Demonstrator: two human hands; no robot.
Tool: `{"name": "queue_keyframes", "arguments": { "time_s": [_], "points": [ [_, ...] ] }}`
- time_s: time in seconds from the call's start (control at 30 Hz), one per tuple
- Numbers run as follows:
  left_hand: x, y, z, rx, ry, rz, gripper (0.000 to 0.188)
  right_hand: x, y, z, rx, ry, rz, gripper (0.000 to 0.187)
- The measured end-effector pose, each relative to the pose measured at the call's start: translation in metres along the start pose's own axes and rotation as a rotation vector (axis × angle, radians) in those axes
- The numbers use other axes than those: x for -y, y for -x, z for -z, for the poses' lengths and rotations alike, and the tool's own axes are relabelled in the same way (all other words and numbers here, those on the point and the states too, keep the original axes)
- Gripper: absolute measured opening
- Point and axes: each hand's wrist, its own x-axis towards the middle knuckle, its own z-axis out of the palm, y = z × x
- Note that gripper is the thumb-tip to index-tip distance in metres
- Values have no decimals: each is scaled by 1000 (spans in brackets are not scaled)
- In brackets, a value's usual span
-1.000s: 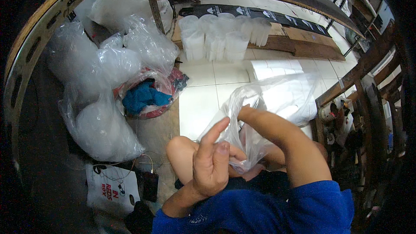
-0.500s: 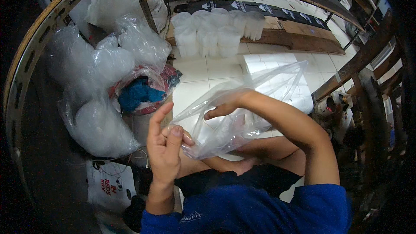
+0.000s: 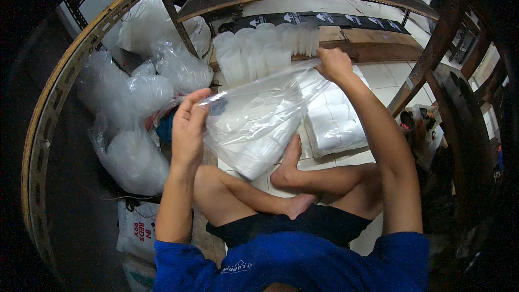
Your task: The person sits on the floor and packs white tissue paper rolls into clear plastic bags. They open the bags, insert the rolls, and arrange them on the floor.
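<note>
A clear plastic bag [image 3: 254, 111] is stretched between my two hands, above the floor in front of my crossed legs. My left hand [image 3: 189, 121] pinches its left upper corner between thumb and fingers. At the far right corner, my right hand [image 3: 335, 66] is closed on the bag's edge. White stacked pieces show through the film; whether they lie inside or behind it I cannot tell. Just right of the bag, a block of white, wrapped-looking rolls or bundles [image 3: 338, 124] rests on the tiles.
Translucent white bundles [image 3: 254, 51] stand in rows beyond the bag, near a wooden board [image 3: 378, 51]. Full clear plastic sacks [image 3: 135, 157] crowd the left, beside a metal rack frame [image 3: 38, 135]. Dark wooden beams [image 3: 427, 70] rise on the right.
My right hand has come out from within the bag area and moved far and right, now gripping its edge. The bag is pulled wide; my left hand has closed on its corner.
</note>
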Motion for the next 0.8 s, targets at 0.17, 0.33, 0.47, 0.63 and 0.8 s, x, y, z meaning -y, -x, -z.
{"name": "queue_keyframes", "arguments": {
  "time_s": [0.17,0.33,0.47,0.63,0.8],
  "points": [
    [15,-77,47,-155,-156,-22,19,11,-73,-14,106,-43,43,26],
    [27,-158,85,-270,-180,-103,16,50,-151,-30,78,-200,-6,27],
    [6,-181,83,-285,-251,-177,17,65,-200,-39,5,-289,22,29],
    [-9,-159,74,-306,-240,-203,21,54,-198,-29,-105,-355,173,26],
    [9,-85,70,-241,-391,-139,26,40,-117,-10,71,-342,151,25]
  ]
}}
